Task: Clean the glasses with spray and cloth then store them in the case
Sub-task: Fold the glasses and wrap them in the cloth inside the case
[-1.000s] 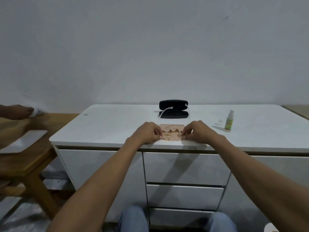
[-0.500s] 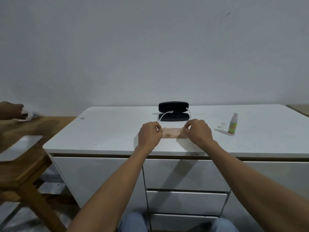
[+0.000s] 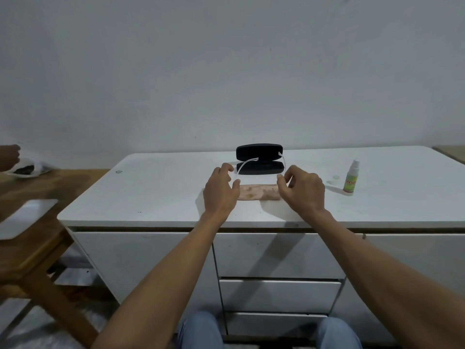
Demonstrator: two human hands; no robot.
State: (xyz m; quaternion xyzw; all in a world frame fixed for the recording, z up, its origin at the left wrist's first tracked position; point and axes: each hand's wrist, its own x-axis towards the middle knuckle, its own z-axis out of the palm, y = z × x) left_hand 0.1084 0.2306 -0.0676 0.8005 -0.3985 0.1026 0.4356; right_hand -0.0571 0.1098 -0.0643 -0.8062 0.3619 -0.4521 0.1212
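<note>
The folded peach cleaning cloth (image 3: 259,192) lies near the cabinet top's (image 3: 156,187) front edge, likely set aside now wiping seems finished. Both the left hand (image 3: 221,192) and right hand (image 3: 300,190) hover half-open, gripping nothing. The clear-framed glasses (image 3: 261,163) rest against the open black case (image 3: 259,159) beyond; the spray bottle (image 3: 351,178) stands right.

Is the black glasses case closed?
No, the black glasses case stands open on the white cabinet top, lid raised, behind the folded cloth.
</note>
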